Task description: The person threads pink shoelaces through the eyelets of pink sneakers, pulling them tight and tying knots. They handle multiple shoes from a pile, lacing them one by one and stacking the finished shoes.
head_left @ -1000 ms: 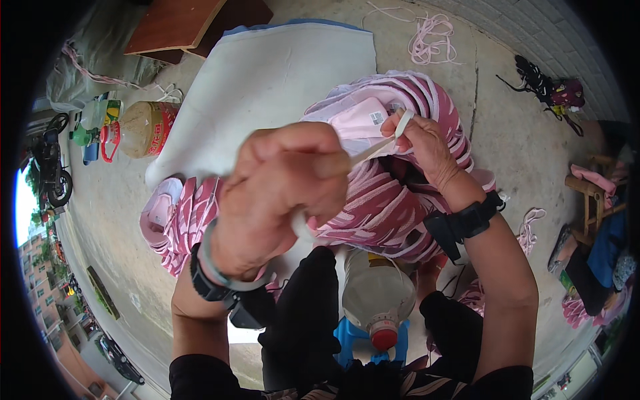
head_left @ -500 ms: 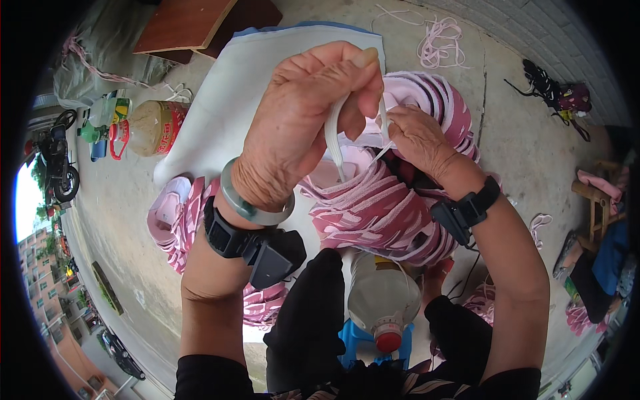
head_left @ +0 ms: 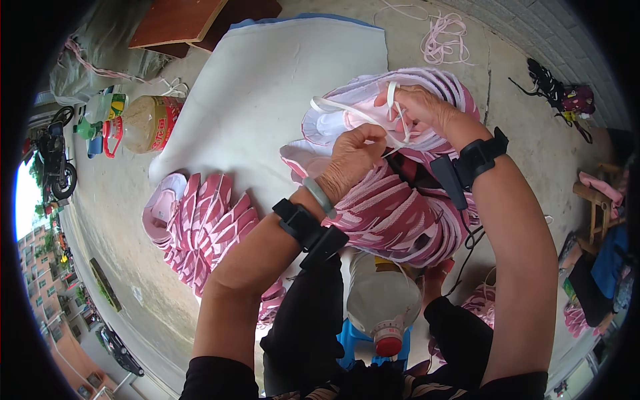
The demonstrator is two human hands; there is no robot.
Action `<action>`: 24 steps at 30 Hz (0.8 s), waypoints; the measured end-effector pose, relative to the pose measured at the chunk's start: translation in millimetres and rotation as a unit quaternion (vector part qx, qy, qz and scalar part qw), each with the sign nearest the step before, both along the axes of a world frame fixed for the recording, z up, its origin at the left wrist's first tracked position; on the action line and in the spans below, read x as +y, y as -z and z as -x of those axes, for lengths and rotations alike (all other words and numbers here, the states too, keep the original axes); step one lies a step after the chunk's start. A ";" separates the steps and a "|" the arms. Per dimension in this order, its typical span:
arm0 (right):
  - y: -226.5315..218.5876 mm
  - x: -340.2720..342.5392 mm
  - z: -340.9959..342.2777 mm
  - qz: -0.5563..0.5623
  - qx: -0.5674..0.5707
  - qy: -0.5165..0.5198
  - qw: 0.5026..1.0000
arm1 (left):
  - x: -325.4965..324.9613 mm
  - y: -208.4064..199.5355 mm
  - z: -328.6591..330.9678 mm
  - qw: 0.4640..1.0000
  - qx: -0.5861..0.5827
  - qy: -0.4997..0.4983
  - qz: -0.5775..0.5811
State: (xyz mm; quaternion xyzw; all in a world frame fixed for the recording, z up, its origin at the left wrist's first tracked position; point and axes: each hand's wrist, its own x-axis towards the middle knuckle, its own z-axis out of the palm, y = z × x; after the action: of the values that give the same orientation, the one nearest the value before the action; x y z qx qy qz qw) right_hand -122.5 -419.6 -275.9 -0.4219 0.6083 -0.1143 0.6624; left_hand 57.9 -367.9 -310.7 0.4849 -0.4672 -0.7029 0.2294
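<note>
Head view: right of upper centre, the right hand (head_left: 420,110) is pinching a white lace (head_left: 331,103) over stacked pink shoe pieces (head_left: 400,220); the left hand (head_left: 360,153) is curling beside the lace, leaving its grip impossible to tell.

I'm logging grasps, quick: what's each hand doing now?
Left hand: fingers curled close to the white lace; whether its grip is closed on it cannot be told.
Right hand: closed, holding the white lace.
</note>
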 end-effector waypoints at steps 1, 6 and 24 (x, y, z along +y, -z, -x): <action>0.7 2.5 2.3 -0.012 -0.026 0.011 1.000 | 5.4 9.5 12.4 0.998 -0.014 0.016 0.059; 4.8 14.0 2.6 -0.026 -0.097 0.063 0.993 | 6.6 8.7 38.0 0.932 -0.196 0.120 0.280; -18.9 17.9 8.8 0.208 -0.028 0.051 0.976 | 1.0 -28.7 14.8 0.980 0.115 0.004 -0.165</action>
State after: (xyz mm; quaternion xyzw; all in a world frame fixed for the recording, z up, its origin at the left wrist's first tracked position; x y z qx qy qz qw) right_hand -131.3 -401.7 -257.0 -0.5154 0.5736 -0.2839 0.5698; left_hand 43.2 -366.9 -282.0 0.4305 -0.3174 -0.8220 0.1956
